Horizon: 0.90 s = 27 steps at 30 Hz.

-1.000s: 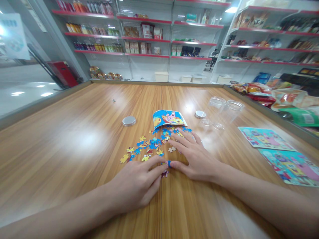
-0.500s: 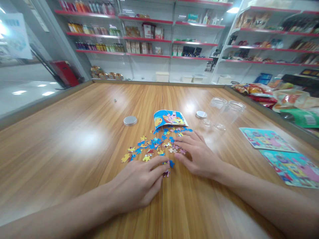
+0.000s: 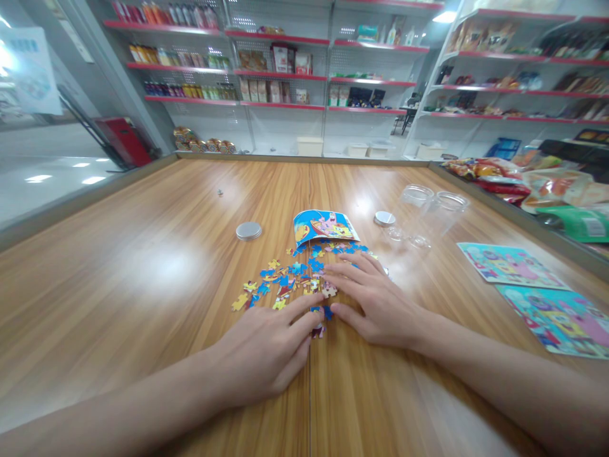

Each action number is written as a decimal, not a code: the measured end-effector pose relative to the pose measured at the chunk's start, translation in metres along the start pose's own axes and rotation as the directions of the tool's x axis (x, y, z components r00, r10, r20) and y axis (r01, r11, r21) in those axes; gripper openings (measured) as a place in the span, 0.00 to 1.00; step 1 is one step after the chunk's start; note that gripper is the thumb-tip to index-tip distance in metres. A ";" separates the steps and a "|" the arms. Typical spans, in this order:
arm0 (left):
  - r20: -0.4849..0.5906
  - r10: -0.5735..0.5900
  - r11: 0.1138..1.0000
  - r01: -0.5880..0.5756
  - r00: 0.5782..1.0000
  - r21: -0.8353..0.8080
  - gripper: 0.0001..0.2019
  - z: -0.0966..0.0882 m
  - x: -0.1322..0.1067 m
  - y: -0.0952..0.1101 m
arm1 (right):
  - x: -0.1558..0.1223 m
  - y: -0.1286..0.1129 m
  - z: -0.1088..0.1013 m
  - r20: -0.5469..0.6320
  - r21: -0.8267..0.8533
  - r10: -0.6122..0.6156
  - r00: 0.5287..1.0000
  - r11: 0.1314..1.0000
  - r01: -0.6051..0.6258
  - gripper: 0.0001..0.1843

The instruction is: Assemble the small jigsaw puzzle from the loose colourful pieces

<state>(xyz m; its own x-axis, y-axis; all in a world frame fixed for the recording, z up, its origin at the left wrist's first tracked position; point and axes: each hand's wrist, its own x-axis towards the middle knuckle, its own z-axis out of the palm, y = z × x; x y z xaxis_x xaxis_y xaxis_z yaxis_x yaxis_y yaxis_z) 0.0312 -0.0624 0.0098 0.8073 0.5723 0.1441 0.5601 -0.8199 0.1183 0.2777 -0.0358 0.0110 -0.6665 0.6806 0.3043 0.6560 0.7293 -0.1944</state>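
Several small blue, yellow and pink jigsaw pieces (image 3: 285, 282) lie scattered in the middle of a wooden table (image 3: 143, 266). My left hand (image 3: 266, 352) lies flat on the wood, fingers stretched toward a blue piece (image 3: 326, 312) at its fingertips. My right hand (image 3: 373, 298) rests flat with fingers spread over the right side of the pile, its thumb beside that same blue piece. Neither hand holds anything. A curled cartoon picture card (image 3: 323, 227) stands just behind the pieces.
A metal lid (image 3: 248, 231) lies left of the card, another lid (image 3: 384, 219) to its right. Two clear jars (image 3: 431, 212) lie on their sides. Two cartoon picture sheets (image 3: 533, 285) sit at the right. Snack bags (image 3: 533, 184) crowd the right edge. Store shelves stand behind.
My right hand has slid left and nearer across the pieces, pushing them closer together. My left hand has stayed almost still.
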 end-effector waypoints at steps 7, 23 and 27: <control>-0.021 0.004 0.999 -0.005 1.000 -0.048 0.17 0.002 -0.001 -0.001 | 0.000 0.005 0.003 -0.071 -0.031 -0.009 0.997 0.999 0.007 0.16; -0.090 0.065 0.991 -0.075 0.994 -0.113 0.22 0.007 -0.006 -0.007 | 0.000 0.011 0.008 -0.109 -0.054 -0.010 0.994 0.999 0.004 0.13; -0.072 0.113 0.982 -0.123 0.991 -0.146 0.20 0.005 -0.005 -0.006 | 0.001 0.011 0.008 -0.112 -0.050 0.032 0.993 0.998 -0.038 0.13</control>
<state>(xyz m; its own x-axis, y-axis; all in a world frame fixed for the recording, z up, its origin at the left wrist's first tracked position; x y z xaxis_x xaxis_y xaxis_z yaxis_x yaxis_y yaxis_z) 0.0246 -0.0605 0.0031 0.8501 0.4752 0.2272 0.4233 -0.8730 0.2421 0.2811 -0.0265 0.0020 -0.6012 0.6916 0.4003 0.6976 0.6986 -0.1593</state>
